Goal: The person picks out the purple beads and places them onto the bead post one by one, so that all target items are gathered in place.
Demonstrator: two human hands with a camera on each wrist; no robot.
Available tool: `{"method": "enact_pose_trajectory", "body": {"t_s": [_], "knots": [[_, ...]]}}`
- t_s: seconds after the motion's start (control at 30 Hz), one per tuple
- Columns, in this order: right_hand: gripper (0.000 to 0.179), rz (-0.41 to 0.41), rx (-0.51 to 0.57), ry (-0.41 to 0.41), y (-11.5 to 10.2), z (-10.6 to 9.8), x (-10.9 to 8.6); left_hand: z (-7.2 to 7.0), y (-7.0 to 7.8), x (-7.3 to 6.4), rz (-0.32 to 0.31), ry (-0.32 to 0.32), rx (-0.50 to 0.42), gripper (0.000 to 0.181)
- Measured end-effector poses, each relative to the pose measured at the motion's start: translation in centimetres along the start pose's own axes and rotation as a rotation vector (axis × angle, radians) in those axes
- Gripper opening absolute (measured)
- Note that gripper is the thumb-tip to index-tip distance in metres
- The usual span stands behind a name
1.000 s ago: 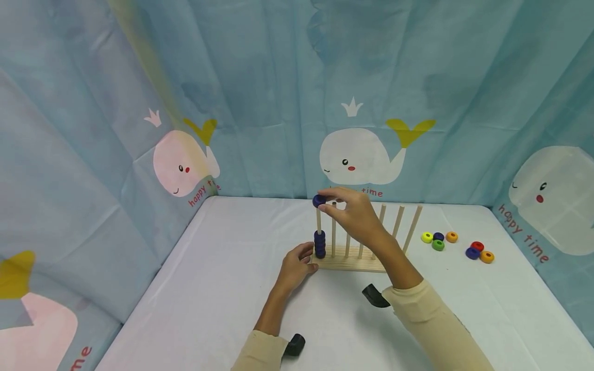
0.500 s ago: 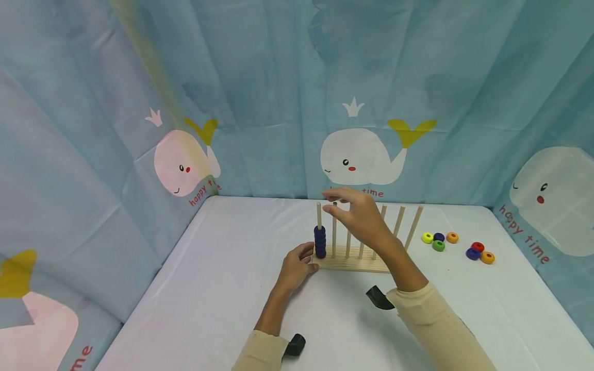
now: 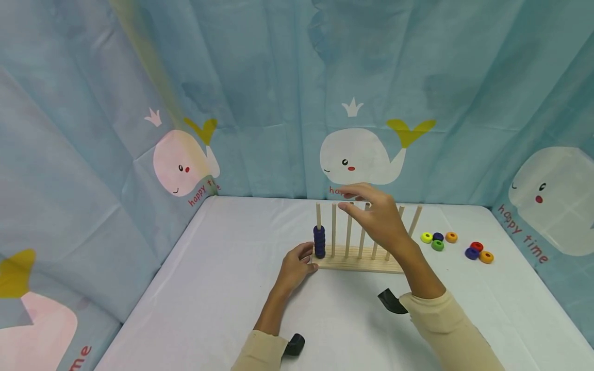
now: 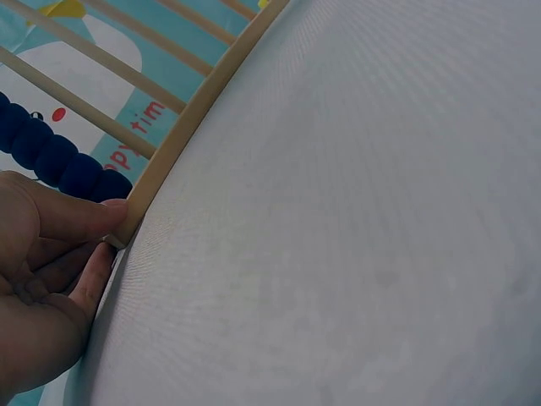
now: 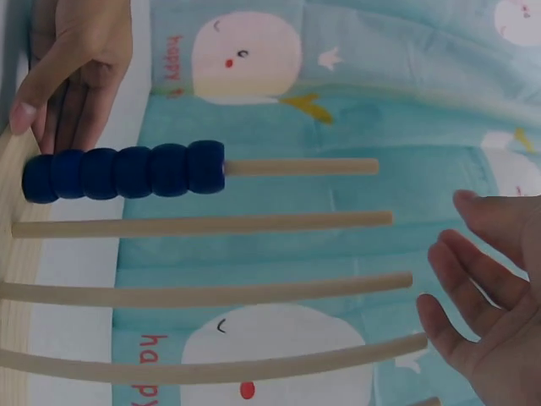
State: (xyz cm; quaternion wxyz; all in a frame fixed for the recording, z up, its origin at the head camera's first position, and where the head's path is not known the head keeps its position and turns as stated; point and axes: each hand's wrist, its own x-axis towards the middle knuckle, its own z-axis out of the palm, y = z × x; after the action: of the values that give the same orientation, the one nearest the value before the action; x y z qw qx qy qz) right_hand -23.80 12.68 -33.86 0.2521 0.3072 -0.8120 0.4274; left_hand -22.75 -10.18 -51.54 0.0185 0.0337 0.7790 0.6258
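A wooden peg rack [image 3: 355, 264] with several upright pegs stands on the white table. On its leftmost peg sits a stack of dark blue beads [image 3: 319, 242], seen close up as blue rings [image 5: 135, 172] in the right wrist view; the peg's top shows bare above them. My left hand [image 3: 294, 268] grips the rack's left end, thumb and fingers on either side of the base edge [image 4: 169, 152]. Above the middle pegs hovers my right hand [image 3: 380, 219], fingers apart and holding nothing. The other pegs that show carry no beads.
Right of the rack lie two small groups of loose beads: yellow [image 3: 426, 237], blue, orange and green [image 3: 438, 245] in one, red [image 3: 476, 246], blue and orange [image 3: 486, 257] in the other. A whale-print curtain [image 3: 260, 103] hangs behind the table.
My right hand let go of a blue bead at the leftmost peg's top; the bead dropped onto the stack. That hand then moved right. My left hand stayed put.
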Motion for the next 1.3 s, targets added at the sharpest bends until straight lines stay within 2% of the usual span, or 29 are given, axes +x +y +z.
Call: {"method": "enact_pose_trajectory", "body": {"t_s": [0.43, 0.7, 1.07, 1.3], "knots": [[0.034, 0.043, 0.015, 0.103, 0.8, -2.6, -2.0, 0.1, -0.2, 0.1, 0.001, 0.006, 0.001, 0.063], [0.033, 0.032, 0.018, 0.186, 1.5, -4.2, -3.3, 0.1, -0.1, 0.0, 0.013, 0.005, -0.028, 0.064], [0.031, 0.118, -0.026, 0.248, 3.2, -6.5, -5.5, 0.2, -0.4, 0.3, 0.000, 0.006, -0.003, 0.064], [0.030, 0.172, -0.004, 0.314, 4.6, -7.3, -6.9, 0.1, -0.4, 0.3, -0.006, 0.002, -0.003, 0.064]]}}
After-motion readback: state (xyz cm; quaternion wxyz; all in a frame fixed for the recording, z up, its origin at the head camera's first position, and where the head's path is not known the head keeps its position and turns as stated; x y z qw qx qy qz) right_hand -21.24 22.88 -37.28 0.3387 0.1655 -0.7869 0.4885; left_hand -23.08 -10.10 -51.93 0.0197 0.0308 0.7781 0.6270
